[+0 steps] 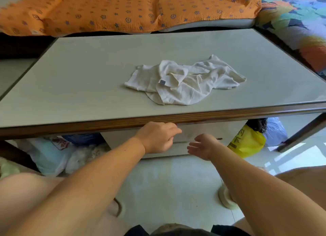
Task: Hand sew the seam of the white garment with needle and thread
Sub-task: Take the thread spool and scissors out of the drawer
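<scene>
Two bare forearms reach forward from the bottom of the view, with a knee at each lower corner. Beyond them is the largest thing, one grey table point(79, 73) whose near side carries a brown wooden edge point(105, 125) running across the whole width. Its far side meets a couch under an orange patterned cover point(123, 8), and a multicoloured quilt point(299, 16) flanks its right side. Pale floor point(167, 182) shows as an open stretch between the knees and the table. One white garment point(185, 80) lies crumpled a little right of the tabletop's middle, with a single grey tag point(162, 82) facing up. Grey surface shows all around it, and it is well apart from every edge, closest to the near one. Under the table stands one pale drawer unit point(229, 129) with a dark slot point(219, 139) in its front. Right of the unit sit three bags: one yellow bag point(247, 142), one blue bag point(275, 131) and a dark bag point(257, 124). More bags point(49, 152) crowd the left underside. The left hand point(157, 137) is just below the wooden edge, fingers bent against the unit's front; whether they hook anything cannot be told. The right hand point(202, 145), blurred, is spread with its palm turned left, holding nothing, near the slot. One pale round object point(226, 198) lies on the floor beside the right forearm.
</scene>
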